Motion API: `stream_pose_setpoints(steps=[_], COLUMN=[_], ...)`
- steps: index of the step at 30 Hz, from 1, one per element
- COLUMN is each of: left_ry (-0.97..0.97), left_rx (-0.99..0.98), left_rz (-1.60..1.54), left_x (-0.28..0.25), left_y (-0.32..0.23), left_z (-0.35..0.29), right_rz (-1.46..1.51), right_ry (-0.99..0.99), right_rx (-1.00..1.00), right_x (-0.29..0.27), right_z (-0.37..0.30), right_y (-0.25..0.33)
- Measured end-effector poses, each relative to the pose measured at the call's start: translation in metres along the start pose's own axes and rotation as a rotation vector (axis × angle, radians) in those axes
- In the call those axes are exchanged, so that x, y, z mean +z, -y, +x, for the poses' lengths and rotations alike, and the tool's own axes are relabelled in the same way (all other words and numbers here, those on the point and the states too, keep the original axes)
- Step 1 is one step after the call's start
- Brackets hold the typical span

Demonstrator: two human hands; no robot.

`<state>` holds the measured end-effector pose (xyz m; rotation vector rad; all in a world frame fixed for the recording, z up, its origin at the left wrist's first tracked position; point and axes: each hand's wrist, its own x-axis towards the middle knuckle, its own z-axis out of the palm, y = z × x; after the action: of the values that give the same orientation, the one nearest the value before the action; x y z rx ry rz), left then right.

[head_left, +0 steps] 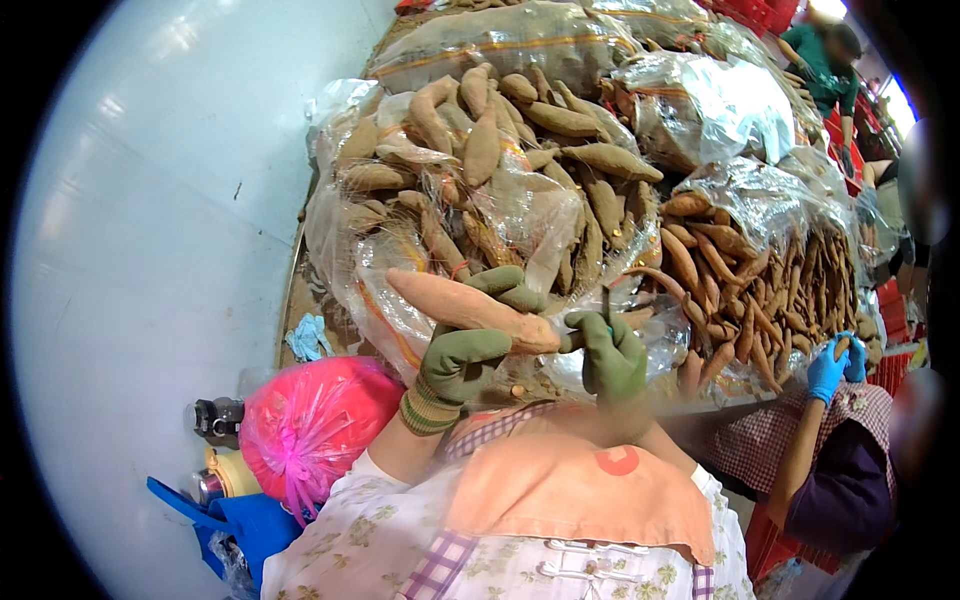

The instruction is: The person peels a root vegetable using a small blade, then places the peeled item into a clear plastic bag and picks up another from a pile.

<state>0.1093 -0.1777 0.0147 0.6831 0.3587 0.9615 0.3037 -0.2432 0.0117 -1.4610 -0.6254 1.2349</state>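
My left hand (460,362), in a green glove with a ribbed cuff, is closed round a long, pale orange-brown sweet potato (450,303). The root lies slantwise in front of me, its tapered tip toward the upper left. At its right end the thumb of my right hand (617,365), also green-gloved, is close to the cut-looking tip. That hand is closed on a small knife (606,302), whose narrow dark blade sticks up past the fingers; most of the handle is hidden. Just beyond, soil-coated sweet potatoes (482,145) spill from a torn clear plastic sack (340,215).
More sweet potatoes (745,275) lie heaped to the right, below further plastic sacks (500,45). At right, a co-worker's blue-gloved hand (826,370) holds a piece. A pink plastic bag (320,410), a blue bag (255,530) and a blue glove (309,338) sit at left.
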Motion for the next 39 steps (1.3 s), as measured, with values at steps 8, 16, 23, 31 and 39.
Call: stream_pose_setpoints(steps=[8, 16, 23, 31, 39], left_ry=[-0.126, -0.002, 0.068, 0.067, 0.119], left_rx=[0.234, 0.152, 0.177, 0.206, 0.200], left_rz=[1.222, 1.549, 1.664, 1.648, 1.593], left_x=[-0.015, 0.025, 0.027, 0.018, 0.022], left_y=[-0.018, -0.035, -0.037, -0.035, -0.043], left_z=[0.001, 0.003, 0.006, 0.003, -0.002], right_rz=[-0.327, -0.976, -1.246, -1.264, -1.321], right_ry=[0.039, 0.145, 0.092, 0.075, 0.110], right_rx=[-0.540, -1.108, -1.223, -1.232, -0.977], right_x=[-0.003, -0.012, -0.011, -0.012, -0.012], right_z=[-0.010, -0.007, 0.002, 0.008, 0.026], right_y=[0.018, 0.045, 0.046, 0.037, 0.034])
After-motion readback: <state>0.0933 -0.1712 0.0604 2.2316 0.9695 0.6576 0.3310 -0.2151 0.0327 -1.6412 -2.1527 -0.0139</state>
